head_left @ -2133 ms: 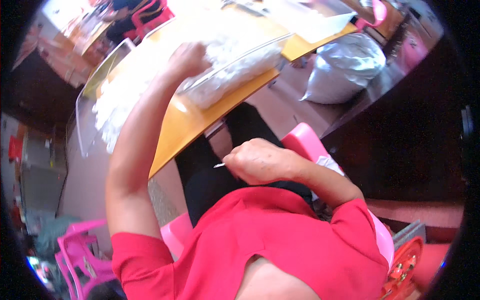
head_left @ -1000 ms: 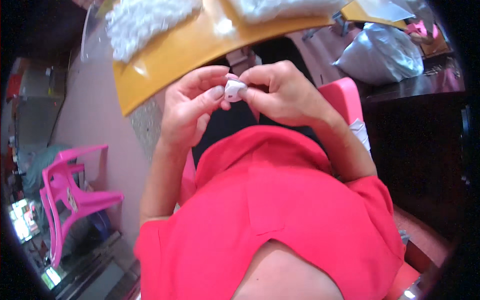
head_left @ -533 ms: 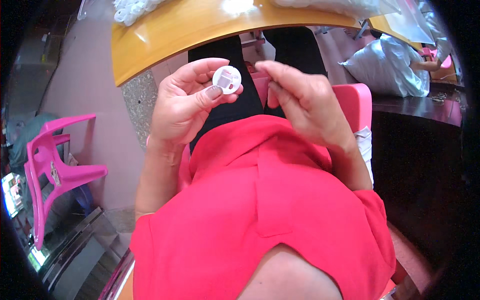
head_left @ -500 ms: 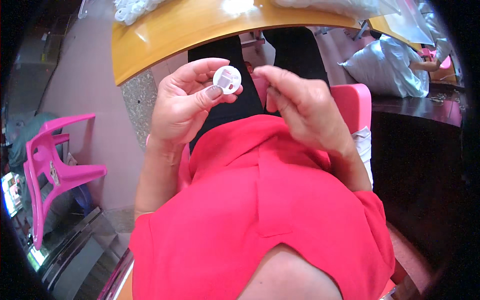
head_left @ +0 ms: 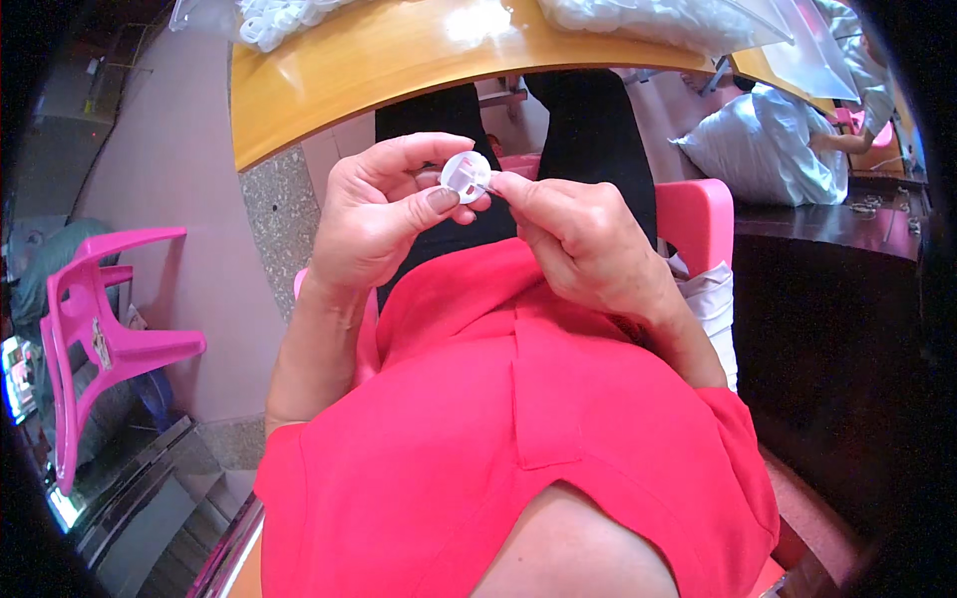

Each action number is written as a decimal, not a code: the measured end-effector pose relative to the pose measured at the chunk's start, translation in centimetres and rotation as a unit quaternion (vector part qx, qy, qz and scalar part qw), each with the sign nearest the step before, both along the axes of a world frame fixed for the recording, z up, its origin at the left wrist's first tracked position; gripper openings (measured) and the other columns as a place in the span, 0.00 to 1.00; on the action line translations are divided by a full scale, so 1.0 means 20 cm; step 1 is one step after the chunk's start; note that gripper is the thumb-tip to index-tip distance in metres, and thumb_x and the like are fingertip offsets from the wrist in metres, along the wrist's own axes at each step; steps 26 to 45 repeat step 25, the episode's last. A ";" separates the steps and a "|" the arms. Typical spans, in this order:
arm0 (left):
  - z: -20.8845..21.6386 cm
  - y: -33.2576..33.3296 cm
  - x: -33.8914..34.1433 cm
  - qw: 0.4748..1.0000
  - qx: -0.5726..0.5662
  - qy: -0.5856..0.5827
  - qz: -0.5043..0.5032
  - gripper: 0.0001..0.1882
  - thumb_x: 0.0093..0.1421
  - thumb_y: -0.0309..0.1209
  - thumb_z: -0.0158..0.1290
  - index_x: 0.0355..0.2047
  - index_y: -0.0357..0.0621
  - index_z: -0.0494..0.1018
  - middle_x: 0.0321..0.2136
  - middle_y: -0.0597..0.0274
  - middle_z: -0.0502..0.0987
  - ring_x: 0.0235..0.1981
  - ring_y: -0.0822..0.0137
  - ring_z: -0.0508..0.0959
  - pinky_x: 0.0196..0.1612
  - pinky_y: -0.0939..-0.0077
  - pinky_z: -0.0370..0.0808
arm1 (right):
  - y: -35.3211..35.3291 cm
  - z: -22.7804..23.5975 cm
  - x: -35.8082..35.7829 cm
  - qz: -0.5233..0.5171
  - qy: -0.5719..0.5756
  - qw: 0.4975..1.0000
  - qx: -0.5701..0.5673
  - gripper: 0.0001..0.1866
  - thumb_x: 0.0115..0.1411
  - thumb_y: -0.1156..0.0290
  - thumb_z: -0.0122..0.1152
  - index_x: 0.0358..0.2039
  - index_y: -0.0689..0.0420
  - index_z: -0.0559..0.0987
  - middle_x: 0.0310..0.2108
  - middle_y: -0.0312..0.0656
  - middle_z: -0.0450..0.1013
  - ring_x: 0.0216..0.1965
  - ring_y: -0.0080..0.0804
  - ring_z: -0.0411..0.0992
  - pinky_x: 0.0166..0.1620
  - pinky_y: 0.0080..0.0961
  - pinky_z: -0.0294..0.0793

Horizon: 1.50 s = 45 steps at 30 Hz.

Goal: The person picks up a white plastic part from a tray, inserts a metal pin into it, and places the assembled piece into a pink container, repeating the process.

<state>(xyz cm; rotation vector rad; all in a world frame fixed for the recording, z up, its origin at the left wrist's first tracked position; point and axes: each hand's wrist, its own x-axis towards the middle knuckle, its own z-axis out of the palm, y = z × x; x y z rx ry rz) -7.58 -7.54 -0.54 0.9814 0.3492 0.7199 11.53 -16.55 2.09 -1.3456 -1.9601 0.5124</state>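
Note:
A small round white plastic piece [head_left: 465, 171] with cut-outs in its face is pinched between the thumb and fingers of my left hand [head_left: 384, 204], above my lap. From the right, my right hand [head_left: 588, 234] comes up against the edge of this piece. Its thumb and index finger are pressed together at the rim. A thin dark sliver shows between those fingertips and the piece, too small to name. The other fingers of my right hand are curled in and partly hidden.
Ahead is a yellow wooden table [head_left: 389, 92] with bags of white plastic parts [head_left: 284, 20] on it. A pink plastic chair [head_left: 110, 329] stands at the left. On the right are a big white sack [head_left: 763, 145], another person's arm [head_left: 847, 142] and a dark surface [head_left: 817, 221].
My right hand has moved left, and its fingertips now meet the rim of the round piece. My left hand has shifted slightly right with the piece.

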 end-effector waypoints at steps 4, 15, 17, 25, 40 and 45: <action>0.00 -0.01 0.01 1.000 0.010 0.005 -0.006 0.18 0.56 0.20 0.55 0.48 0.30 0.69 0.37 0.49 0.77 0.38 0.62 0.79 0.41 0.72 0.79 | 0.01 -0.01 0.01 0.003 0.002 1.000 0.008 0.12 0.51 0.79 0.52 0.38 0.60 0.71 0.20 0.48 0.70 0.23 0.47 0.73 0.25 0.39 0.71; -0.02 -0.03 0.04 1.000 -0.005 0.012 -0.010 0.20 0.56 0.23 0.55 0.49 0.31 0.68 0.39 0.47 0.76 0.38 0.59 0.79 0.41 0.70 0.78 | 0.00 -0.02 0.03 -0.003 0.028 1.000 -0.012 0.09 0.52 0.79 0.52 0.35 0.59 0.72 0.20 0.49 0.70 0.24 0.48 0.73 0.25 0.38 0.71; -0.03 -0.03 0.05 1.000 -0.009 0.012 -0.009 0.20 0.56 0.22 0.55 0.49 0.31 0.68 0.39 0.47 0.76 0.38 0.59 0.79 0.41 0.70 0.78 | -0.01 -0.02 0.04 -0.005 0.049 0.999 -0.021 0.08 0.52 0.80 0.51 0.34 0.59 0.72 0.20 0.49 0.71 0.24 0.48 0.73 0.25 0.38 0.71; -0.06 -0.03 0.04 0.999 0.031 -0.006 -0.021 0.20 0.57 0.23 0.54 0.51 0.31 0.67 0.41 0.45 0.75 0.41 0.57 0.78 0.44 0.69 0.77 | -0.01 -0.01 0.06 0.011 0.207 0.965 -0.164 0.17 0.58 0.84 0.46 0.47 0.63 0.75 0.24 0.38 0.74 0.22 0.29 0.71 0.29 0.18 0.71; -0.06 -0.03 0.04 0.999 0.031 -0.006 -0.021 0.20 0.57 0.23 0.54 0.51 0.31 0.67 0.41 0.45 0.75 0.41 0.57 0.78 0.44 0.69 0.77 | -0.01 -0.01 0.06 0.011 0.207 0.965 -0.164 0.17 0.58 0.84 0.46 0.47 0.63 0.75 0.24 0.38 0.74 0.22 0.29 0.71 0.29 0.18 0.71; -0.06 -0.03 0.04 0.999 0.031 -0.006 -0.021 0.20 0.57 0.23 0.54 0.51 0.31 0.67 0.41 0.45 0.75 0.41 0.57 0.78 0.44 0.69 0.77 | -0.01 -0.01 0.06 0.011 0.207 0.965 -0.164 0.17 0.58 0.84 0.46 0.47 0.63 0.75 0.24 0.38 0.74 0.22 0.29 0.71 0.29 0.18 0.71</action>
